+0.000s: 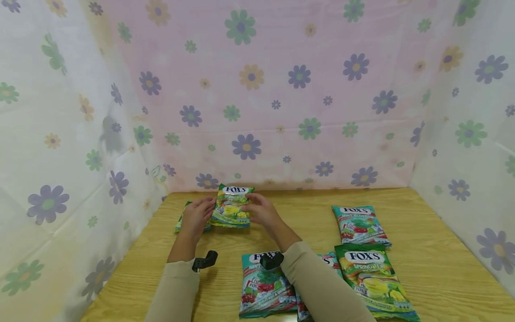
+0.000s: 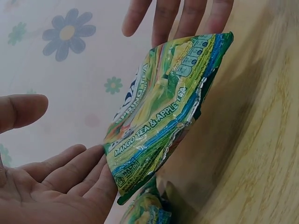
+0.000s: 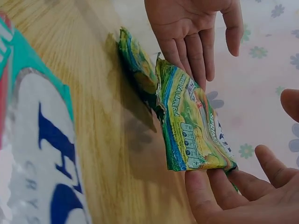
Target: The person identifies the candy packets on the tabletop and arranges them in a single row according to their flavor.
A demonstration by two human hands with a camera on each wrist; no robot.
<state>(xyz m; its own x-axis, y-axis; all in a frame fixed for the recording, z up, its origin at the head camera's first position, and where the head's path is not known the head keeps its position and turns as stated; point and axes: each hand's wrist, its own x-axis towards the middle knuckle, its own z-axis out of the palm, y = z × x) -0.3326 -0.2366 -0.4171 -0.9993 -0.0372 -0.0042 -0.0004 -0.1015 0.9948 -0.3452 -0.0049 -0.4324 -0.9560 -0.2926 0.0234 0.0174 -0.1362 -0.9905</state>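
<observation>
A green and yellow Fox's Spring Tea candy bag (image 1: pixel 233 208) stands up between my two hands at the back left of the table. My left hand (image 1: pixel 196 218) touches its left side with straight fingers, the thumb away from the bag. On the opposite side, fingertips of my right hand (image 1: pixel 263 212) touch the bag's edge, and that thumb is also apart from it. Both wrist views show the bag (image 2: pixel 159 112) tilted, its printed lower part facing the cameras. Another green and yellow candy bag (image 3: pixel 135 65) lies beside it, partly hidden by my left hand in the head view.
A teal Mint Blossom bag (image 1: pixel 360 226) lies at the right, with a Spring Tea bag (image 1: pixel 374 281) in front of it. Another Mint Blossom bag (image 1: pixel 265 290) and a partly covered teal bag (image 1: pixel 330 258) lie near my right forearm. Flowered cloth (image 1: pixel 281 112) surrounds the wooden table (image 1: pixel 434 268).
</observation>
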